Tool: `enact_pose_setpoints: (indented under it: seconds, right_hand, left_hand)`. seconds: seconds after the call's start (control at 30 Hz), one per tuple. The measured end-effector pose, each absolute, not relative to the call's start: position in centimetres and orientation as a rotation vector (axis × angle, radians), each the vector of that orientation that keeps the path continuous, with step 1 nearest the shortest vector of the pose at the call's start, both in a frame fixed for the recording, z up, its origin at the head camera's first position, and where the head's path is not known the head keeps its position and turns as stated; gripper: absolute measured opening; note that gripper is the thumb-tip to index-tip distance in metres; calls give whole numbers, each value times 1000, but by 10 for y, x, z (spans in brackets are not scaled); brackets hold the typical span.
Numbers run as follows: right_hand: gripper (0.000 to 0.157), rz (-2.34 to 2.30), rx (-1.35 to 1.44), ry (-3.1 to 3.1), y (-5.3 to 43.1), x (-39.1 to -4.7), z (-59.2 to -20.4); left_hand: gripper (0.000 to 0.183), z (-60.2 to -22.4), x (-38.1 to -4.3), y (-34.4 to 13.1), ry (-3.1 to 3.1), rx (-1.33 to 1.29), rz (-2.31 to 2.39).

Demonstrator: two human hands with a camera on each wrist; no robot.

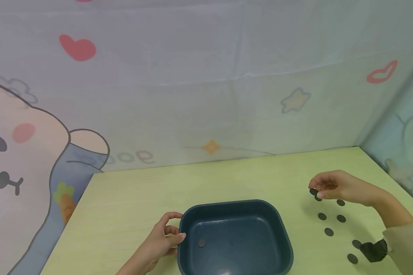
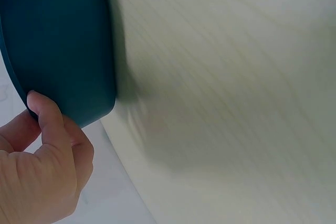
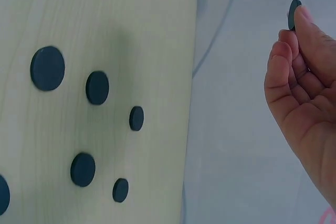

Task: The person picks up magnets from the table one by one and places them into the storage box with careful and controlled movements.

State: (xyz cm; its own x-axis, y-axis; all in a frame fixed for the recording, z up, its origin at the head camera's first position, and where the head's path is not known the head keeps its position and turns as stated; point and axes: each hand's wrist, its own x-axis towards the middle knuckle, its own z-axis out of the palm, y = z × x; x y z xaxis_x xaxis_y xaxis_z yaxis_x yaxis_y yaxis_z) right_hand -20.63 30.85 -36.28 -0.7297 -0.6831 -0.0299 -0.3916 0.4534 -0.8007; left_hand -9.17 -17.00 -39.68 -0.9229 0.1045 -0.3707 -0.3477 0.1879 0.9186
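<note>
A right hand, right of frame, pinches a thin, dark disc between thumb and fingertips — nearly edge-on, long axis near-vertical, at the wrist view's upper right. Lower center, a left hand with bent fingers grips a smooth, round-cornered blue basin, longest left-to-right, on a wood-grained table.

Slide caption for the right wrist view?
Right-hand grip pinching one flat, round, dark disc; similar discs lie on the pale, wood-grained tabletop.
</note>
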Motion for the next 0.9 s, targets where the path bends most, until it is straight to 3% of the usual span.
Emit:
enact_pose_setpoints:
  seconds: [0.9]
  right_hand:
    - [20,-1207,-947,2286,265,-215,-358]
  left_hand:
    - [52,-398,-92,-170,2141,-211,1780]
